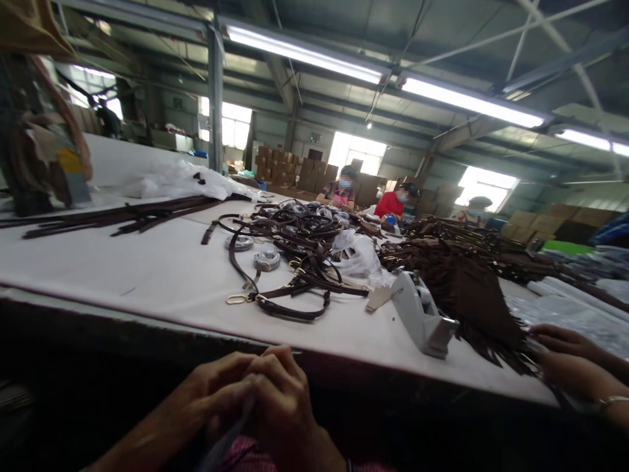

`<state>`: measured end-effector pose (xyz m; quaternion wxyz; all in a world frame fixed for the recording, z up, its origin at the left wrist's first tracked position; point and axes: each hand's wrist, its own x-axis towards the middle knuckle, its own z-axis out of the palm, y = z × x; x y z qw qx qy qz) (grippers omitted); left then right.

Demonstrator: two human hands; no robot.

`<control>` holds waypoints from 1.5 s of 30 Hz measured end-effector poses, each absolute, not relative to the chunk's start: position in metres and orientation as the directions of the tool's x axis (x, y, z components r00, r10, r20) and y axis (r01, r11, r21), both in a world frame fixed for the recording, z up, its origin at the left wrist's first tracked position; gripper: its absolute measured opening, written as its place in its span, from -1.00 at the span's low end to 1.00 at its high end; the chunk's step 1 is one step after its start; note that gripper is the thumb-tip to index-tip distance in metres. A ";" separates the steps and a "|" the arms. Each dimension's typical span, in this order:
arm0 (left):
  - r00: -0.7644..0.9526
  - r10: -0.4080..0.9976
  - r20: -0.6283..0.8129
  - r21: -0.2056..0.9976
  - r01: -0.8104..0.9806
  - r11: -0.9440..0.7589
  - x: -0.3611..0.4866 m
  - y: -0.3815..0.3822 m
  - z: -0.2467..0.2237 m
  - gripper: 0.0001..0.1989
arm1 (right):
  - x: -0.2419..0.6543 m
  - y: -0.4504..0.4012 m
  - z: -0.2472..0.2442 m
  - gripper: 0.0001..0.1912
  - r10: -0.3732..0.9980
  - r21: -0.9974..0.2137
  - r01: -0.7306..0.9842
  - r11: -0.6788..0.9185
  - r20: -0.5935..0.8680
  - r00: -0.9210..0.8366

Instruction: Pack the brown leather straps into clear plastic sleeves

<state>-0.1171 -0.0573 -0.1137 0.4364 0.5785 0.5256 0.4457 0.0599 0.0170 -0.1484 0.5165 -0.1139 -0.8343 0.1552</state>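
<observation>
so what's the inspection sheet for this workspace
surface: long white-topped work table
job's things: dark brown straps with gold clasps, nearest the hands
clutter: clear plastic bag, grey tape dispenser, brown fringed panels
grippers: left hand and right hand clasped below the table edge, fingers around a thin strip, too dim to name
cables: nothing seen
surroundings: a co-worker's hands at right, masked co-workers, stacked cardboard boxes

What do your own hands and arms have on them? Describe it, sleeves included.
The left hand and right hand are bare, with no gloves, and no sleeve covers the left forearm. A dark band circles the right wrist, and pink patterned cloth shows below the hands.
</observation>
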 end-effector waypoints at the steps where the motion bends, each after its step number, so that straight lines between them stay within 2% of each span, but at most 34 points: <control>1: 0.088 0.996 0.011 0.991 0.131 -0.022 -0.113 -0.045 -0.121 -0.55 | 0.063 0.020 -0.145 -0.79 0.409 -0.436 0.030 0.899 0.815 -0.411; 3: 0.147 0.987 -0.059 0.997 -0.033 0.064 -0.104 -0.027 -0.132 -0.52 | 0.074 0.025 -0.140 -0.81 0.574 -0.595 0.043 0.802 0.751 -0.327; 5: 0.165 0.982 -0.094 0.985 -0.126 0.115 -0.097 -0.020 -0.138 -0.54 | 0.087 0.029 -0.138 -0.81 0.764 -0.783 0.021 0.621 0.599 -0.241; 7: 0.133 0.986 -0.097 0.982 -0.150 0.116 -0.091 -0.022 -0.140 -0.60 | 0.099 0.028 -0.140 -0.66 0.908 -0.921 -0.086 0.381 0.390 -0.152; 8: 0.104 0.989 -0.101 0.984 -0.138 0.115 -0.089 -0.025 -0.141 -0.62 | 0.103 0.026 -0.143 -0.60 0.950 -0.953 -0.157 0.259 0.281 -0.135; 10: 0.066 0.992 -0.105 0.989 -0.102 0.111 -0.082 -0.030 -0.141 -0.65 | 0.106 0.020 -0.151 -0.60 0.978 -0.957 -0.285 0.055 0.109 -0.180; 13: 0.057 0.995 -0.080 0.995 -0.062 0.083 -0.069 -0.037 -0.144 -0.67 | 0.105 0.014 -0.164 -0.53 0.970 -0.925 -0.364 -0.111 -0.021 -0.242; 18: -0.044 0.983 0.178 0.970 0.173 -0.168 -0.068 -0.051 -0.141 -0.72 | 0.117 0.014 -0.182 -0.34 0.995 -0.932 -0.349 -0.099 -0.097 -0.023; 20: -0.057 0.980 0.192 0.960 0.216 -0.176 -0.075 -0.055 -0.138 -0.74 | 0.126 0.010 -0.190 -0.32 0.994 -0.947 -0.306 -0.100 -0.109 0.012; 23: -0.048 0.983 0.179 0.949 0.273 -0.160 -0.081 -0.057 -0.135 -0.77 | 0.132 -0.002 -0.201 -0.23 0.971 -0.944 -0.250 -0.218 -0.183 -0.157; 27: 0.057 0.917 0.395 0.826 0.414 -0.382 -0.072 -0.059 -0.142 -0.81 | 0.125 -0.011 -0.195 -0.08 0.862 -0.880 -0.253 -0.401 -0.270 -0.428; 29: 0.149 0.865 0.479 0.746 0.450 -0.490 -0.065 -0.063 -0.147 -0.80 | 0.123 -0.008 -0.183 -0.14 0.841 -0.846 -0.291 -0.447 -0.287 -0.458; 31: 0.238 0.828 0.507 0.685 0.471 -0.555 -0.063 -0.068 -0.153 -0.76 | 0.123 -0.001 -0.172 -0.34 0.825 -0.823 -0.307 -0.477 -0.299 -0.480; 33: 0.289 0.818 0.497 0.658 0.489 -0.572 -0.066 -0.072 -0.158 -0.73 | 0.125 0.006 -0.165 -0.55 0.830 -0.821 -0.329 -0.467 -0.279 -0.483; 36: 0.238 0.864 0.444 0.706 0.501 -0.500 -0.078 -0.074 -0.162 -0.78 | 0.127 0.015 -0.160 -0.71 0.888 -0.875 -0.351 -0.334 -0.168 -0.428; 39: 0.160 0.971 0.177 0.845 0.480 -0.234 -0.089 -0.071 -0.157 -0.81 | 0.123 0.020 -0.151 -0.82 0.918 -0.933 -0.318 -0.171 -0.034 -0.394; 41: 0.171 0.985 -0.030 0.913 0.407 -0.043 -0.092 -0.066 -0.149 -0.72 | 0.117 0.021 -0.142 -0.89 0.902 -0.947 -0.304 -0.103 0.040 -0.430; 42: 0.206 0.975 -0.088 0.937 0.349 0.011 -0.092 -0.063 -0.145 -0.68 | 0.113 0.021 -0.137 -0.92 0.886 -0.950 -0.302 -0.080 0.071 -0.459; 45: 0.257 0.963 -0.080 0.988 0.146 0.043 -0.085 -0.052 -0.137 -0.63 | 0.103 0.019 -0.128 -0.95 0.840 -0.961 -0.274 -0.035 0.120 -0.529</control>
